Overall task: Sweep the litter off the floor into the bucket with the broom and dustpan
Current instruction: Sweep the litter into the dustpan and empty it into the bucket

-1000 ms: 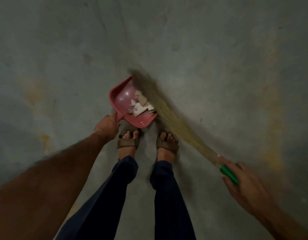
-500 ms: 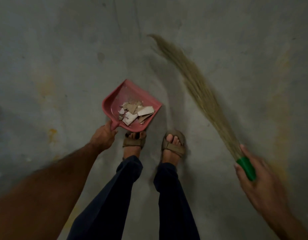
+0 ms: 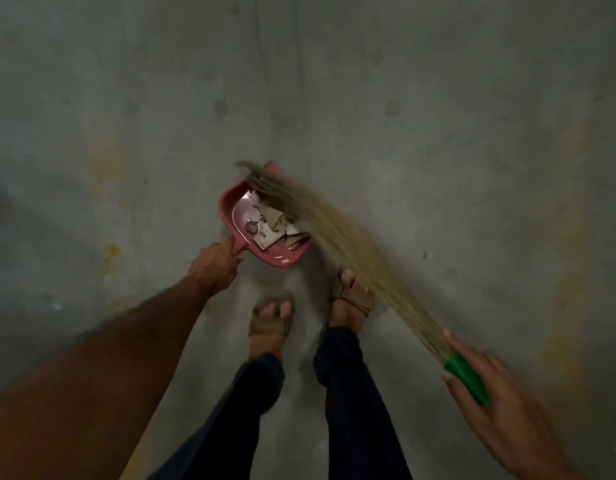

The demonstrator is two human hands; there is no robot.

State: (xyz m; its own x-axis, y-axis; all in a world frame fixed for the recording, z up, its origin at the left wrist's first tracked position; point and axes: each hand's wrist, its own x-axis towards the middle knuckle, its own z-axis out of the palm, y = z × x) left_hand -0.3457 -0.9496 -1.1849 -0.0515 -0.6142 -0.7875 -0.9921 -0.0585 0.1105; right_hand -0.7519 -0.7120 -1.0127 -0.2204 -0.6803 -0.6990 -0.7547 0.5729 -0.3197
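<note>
A red dustpan (image 3: 230,209) lies on the grey concrete floor just ahead of my feet, and my left hand (image 3: 214,265) grips its short handle. Torn scraps of cardboard and paper litter (image 3: 273,226) are piled inside the pan. My right hand (image 3: 496,407) holds the green handle of a grass broom (image 3: 337,247). The broom's bristles slant up to the left and their tips lie over the pan's open far edge, hiding part of it. The bucket is out of view.
My two sandalled feet (image 3: 272,317) stand right behind the dustpan, the right foot partly under the broom. Bare concrete floor (image 3: 438,116) with yellowish stains stretches all around.
The broom swung from the pan out to the far right, then back down so its tips again cover the pan's mouth. The dustpan shifted slightly and my left foot stepped back.
</note>
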